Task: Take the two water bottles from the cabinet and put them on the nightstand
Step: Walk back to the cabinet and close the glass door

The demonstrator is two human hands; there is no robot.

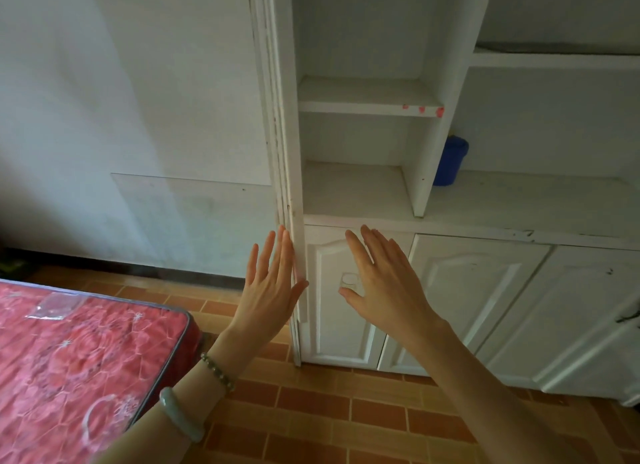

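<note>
- A person's two bare hands rise, palms forward and fingers spread, in front of a white cabinet (433, 290) in a tiled room, seen from a head-worn camera.
- The left hand (268, 290) is empty and relaxed, fingers straight and pointing up; it shows in front of the cabinet's left corner post, and whether it touches the post cannot be told.
- A beaded bracelet (218, 372) and a pale green bangle (180, 415) circle the left wrist and forearm.
- The right hand (384, 283) is likewise flat, unclenched and holding nothing, and shows in front of the leftmost lower door (332, 325), its thumb just beside a small pale handle plate (349, 281) on that door; contact is unclear.
- The lower doors all stand closed, each with a raised arched panel.
- Above them run open shelves (367, 98); the narrow left-hand compartments show only bare white boards, the upper one's front edge marked by a few red spots.
- A blue container (450, 160) stands in the wider compartment to the right, partly hidden behind the upright divider; what it is cannot be told for sure.
- The two water bottles named in the task cannot be picked out anywhere in view, and no nightstand shows either.
- A mattress (79, 353) with a red floral cover fills the lower left corner, resting near the cabinet over a floor (346, 411) of orange-brown brick-pattern tiles.
- A pale wall (121, 117) runs behind the mattress to the cabinet's left side.
</note>
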